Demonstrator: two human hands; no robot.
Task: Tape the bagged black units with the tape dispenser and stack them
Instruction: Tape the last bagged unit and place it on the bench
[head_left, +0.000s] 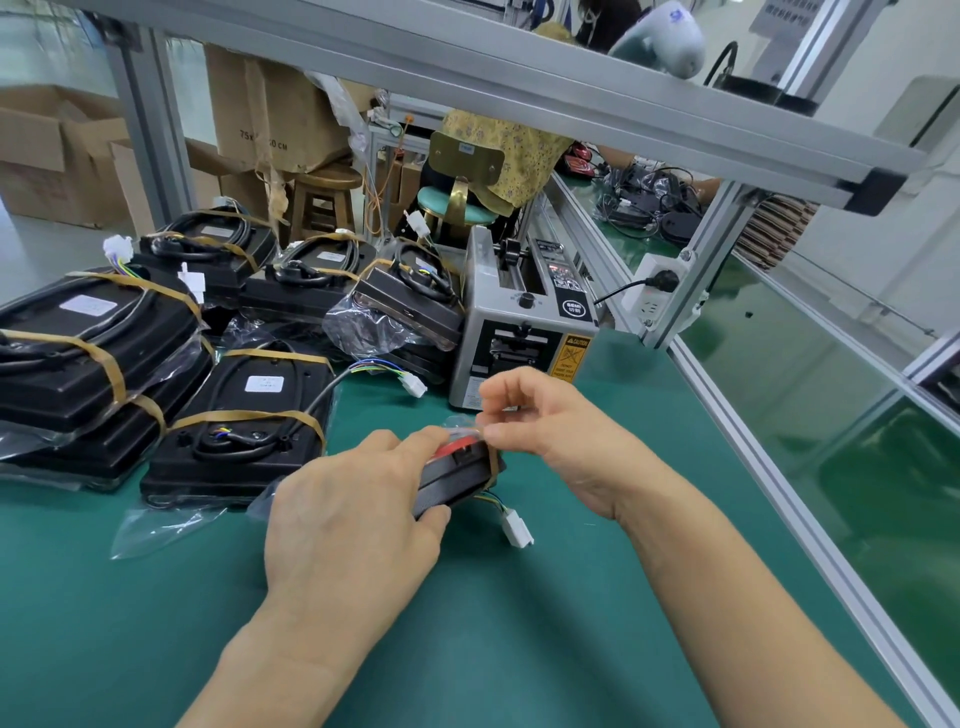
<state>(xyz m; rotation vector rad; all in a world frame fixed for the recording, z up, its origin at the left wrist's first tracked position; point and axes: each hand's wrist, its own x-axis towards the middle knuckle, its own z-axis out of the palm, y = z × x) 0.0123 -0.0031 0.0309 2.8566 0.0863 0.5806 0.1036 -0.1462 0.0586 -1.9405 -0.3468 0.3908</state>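
We have one bagged black unit (457, 480) on the green counter (519, 623), just in front of the tape dispenser (519, 332), tipped up on edge between our hands. Left hand (353, 525) covers its near side, thumb curled round the lower edge, bracing it. Right hand (540, 421) pinches at the top corner, where a brown tape strip (496, 462) wraps over the end; whether the fingertips hold tape or bag film, we cannot tell.

Step in hand, by our reading: pressing a strip down across the bag. Next we judge the strip needs smoothing round the far side, then the unit goes onto the taped stack (98, 353) to the left.

Materials: hard, matte black moulded casing, rounded corners; thin glossy clear film, crinkled and slippery; papery tan tape. A red patch shows under the film. Thin coloured wires end in a white plastic connector (519, 527) trailing loose on the counter, likely to snag.
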